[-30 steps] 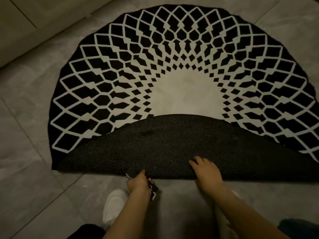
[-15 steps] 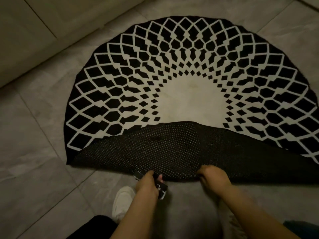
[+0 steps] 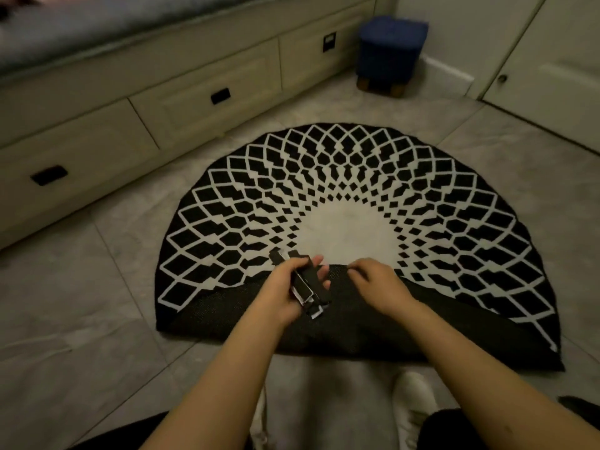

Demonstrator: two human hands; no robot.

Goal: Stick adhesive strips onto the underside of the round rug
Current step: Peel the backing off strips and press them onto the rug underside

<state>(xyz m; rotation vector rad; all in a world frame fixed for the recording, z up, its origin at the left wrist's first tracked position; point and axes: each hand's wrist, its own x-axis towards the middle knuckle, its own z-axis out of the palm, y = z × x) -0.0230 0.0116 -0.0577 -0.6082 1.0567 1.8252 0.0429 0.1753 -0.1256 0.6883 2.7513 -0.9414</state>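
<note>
The round black-and-white rug (image 3: 341, 190) lies on the tiled floor. Its near part is folded over, so the dark dotted underside (image 3: 357, 323) faces up. My left hand (image 3: 285, 287) is raised over the fold and grips a small bundle of black adhesive strips (image 3: 306, 287) with white edges. My right hand (image 3: 376, 284) hovers just right of the strips, fingers curled inward with thumb and fingertips close together at the edge of the folded flap. I cannot tell whether it pinches anything.
A bed base with drawers (image 3: 194, 102) runs along the left and back. A blue cube stool (image 3: 389, 50) stands in the far corner, beside white closet doors (image 3: 552, 60). My white shoes (image 3: 412, 407) are on the tiles just before the rug.
Both hands rose from the rug's near folded edge to above the flap. The left hand brought the strips up with it. The view tilted up, showing bed base and stool.
</note>
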